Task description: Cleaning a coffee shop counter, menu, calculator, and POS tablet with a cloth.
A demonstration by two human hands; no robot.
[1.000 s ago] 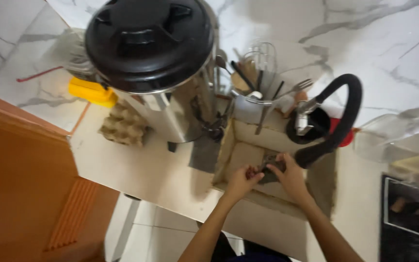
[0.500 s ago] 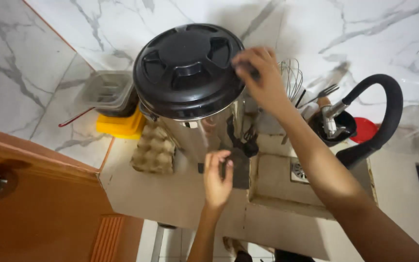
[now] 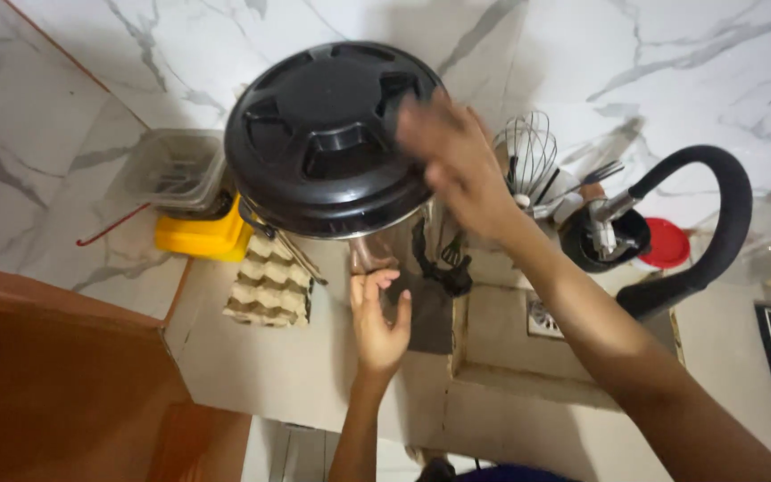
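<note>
From the head view, looking straight down, the right hand (image 3: pixel 457 165) lies blurred against the right rim of the big black lid (image 3: pixel 332 138) that caps a tall steel urn (image 3: pixel 381 245). Its fingers spread over the lid's edge; whether that grip has truly closed on the rim I cannot tell, for the hand is smeared by motion. Below that grip, the left hand (image 3: pixel 378 317) is held open, palm up and fingers loosely wide, holding nothing, just beside the foot of the urn and over the pale desk (image 3: pixel 287 375).

Left of the open hand lies a grey egg tray (image 3: pixel 269 286), and beyond it a yellow box (image 3: pixel 203 236) with a clear plastic tub (image 3: pixel 171 170) on top. To the right of the upper grip stand a wire whisk (image 3: pixel 528 152) and a cup of utensils, then a black pot (image 3: pixel 604 236), a red lid (image 3: pixel 667 243) and a curved black hose (image 3: pixel 716 223). Under the right forearm the sink (image 3: pixel 528 357) drops below the desk, its drain showing.

To handle this lid well, I'd judge the right grip should seat squarely on the rim rather than brush it, fingers hooked under the edge, while the free hand steadies the urn's body low down so it cannot rock toward the whisk and utensils crowded close beside it.
</note>
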